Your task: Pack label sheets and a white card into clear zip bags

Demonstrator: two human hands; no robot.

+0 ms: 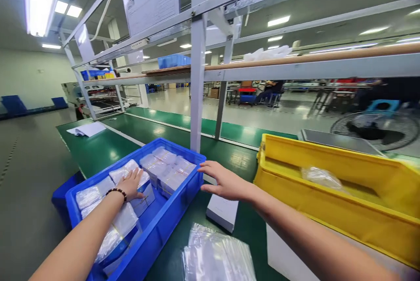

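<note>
My left hand (131,183), a beaded bracelet at its wrist, reaches into a blue plastic bin (170,224) with fingers spread over the bundles of clear plastic bags (95,193). Banded stacks of pale packets (167,165) fill the bin's far end. Just off the bin's right corner is my right hand (221,180), fingers apart and nothing held; whether its fingertips touch the rim I cannot tell. Below that hand, a stack of white cards or thin booklets (223,211) lies on the green bench. A fanned pile of clear plastic bags (218,254) is nearer to me.
To the right stands a yellow bin (328,202) holding a clear plastic bag (323,178). A metal shelf post (197,75) rises behind the blue bin. White papers (87,129) lie on the green bench (121,152) at left. A fan (376,130) is at far right.
</note>
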